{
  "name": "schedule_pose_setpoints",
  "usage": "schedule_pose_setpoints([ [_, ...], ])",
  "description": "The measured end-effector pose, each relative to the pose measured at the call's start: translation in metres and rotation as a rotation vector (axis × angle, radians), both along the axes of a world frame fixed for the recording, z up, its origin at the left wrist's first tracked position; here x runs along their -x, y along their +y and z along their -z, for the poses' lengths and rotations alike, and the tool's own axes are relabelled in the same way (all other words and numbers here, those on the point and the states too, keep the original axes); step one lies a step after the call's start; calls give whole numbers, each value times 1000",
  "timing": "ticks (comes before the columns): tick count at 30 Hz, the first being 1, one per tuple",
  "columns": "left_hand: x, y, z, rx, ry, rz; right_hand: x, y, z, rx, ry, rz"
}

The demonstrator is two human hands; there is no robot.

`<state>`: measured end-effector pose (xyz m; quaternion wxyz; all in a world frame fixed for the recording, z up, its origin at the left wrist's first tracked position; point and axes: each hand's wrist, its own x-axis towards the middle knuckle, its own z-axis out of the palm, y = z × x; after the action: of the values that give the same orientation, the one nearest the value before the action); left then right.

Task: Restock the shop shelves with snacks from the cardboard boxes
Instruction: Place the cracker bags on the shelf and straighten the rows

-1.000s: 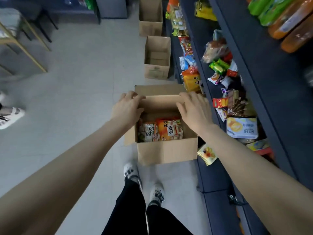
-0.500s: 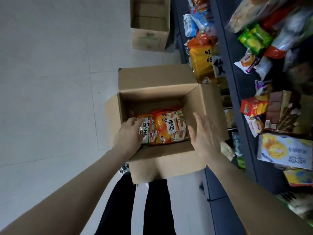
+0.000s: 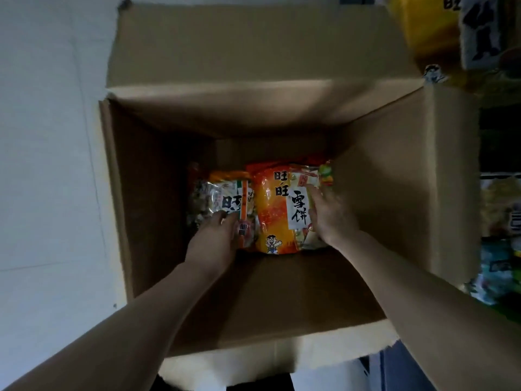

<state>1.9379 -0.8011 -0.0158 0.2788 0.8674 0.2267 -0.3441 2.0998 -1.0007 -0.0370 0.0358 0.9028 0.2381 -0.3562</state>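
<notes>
An open cardboard box [image 3: 389,170] fills the view, and both my arms reach down into it. Two snack bags lie on its bottom: a pale see-through bag with an orange stripe [image 3: 217,193] on the left, and an orange bag with a cartoon boy [image 3: 275,210] on the right. My left hand [image 3: 214,241] curls its fingers over the near end of the pale bag. My right hand [image 3: 329,218] lies along the right edge of the orange bag, fingers stretched out and touching it. A green and red packet corner [image 3: 325,172] shows behind the orange bag.
The box's far flap [image 3: 253,43] and right flap [image 3: 451,179] stand open. Pale tiled floor [image 3: 48,165] runs along the left. Shelves on the right carry a yellow snack bag [image 3: 428,26] and other blurred packets [image 3: 499,210].
My head has dropped much closer to the box. Both hands went from the box's near rim down to the bottom, the left onto the pale bag and the right onto the orange bag.
</notes>
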Motion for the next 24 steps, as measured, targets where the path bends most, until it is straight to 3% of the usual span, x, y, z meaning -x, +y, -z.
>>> schedule_pose_setpoints([
  [7,-40,16,111,-108,4,122,-54,48,103,-67,13,-101],
  [12,-71,40,151,-211,34,229,-69,71,137,92,106,-163],
  [18,-89,44,168,-313,165,414,-75,75,130,176,132,-263],
  [24,-76,30,147,-224,401,526,-66,67,76,280,342,-366],
])
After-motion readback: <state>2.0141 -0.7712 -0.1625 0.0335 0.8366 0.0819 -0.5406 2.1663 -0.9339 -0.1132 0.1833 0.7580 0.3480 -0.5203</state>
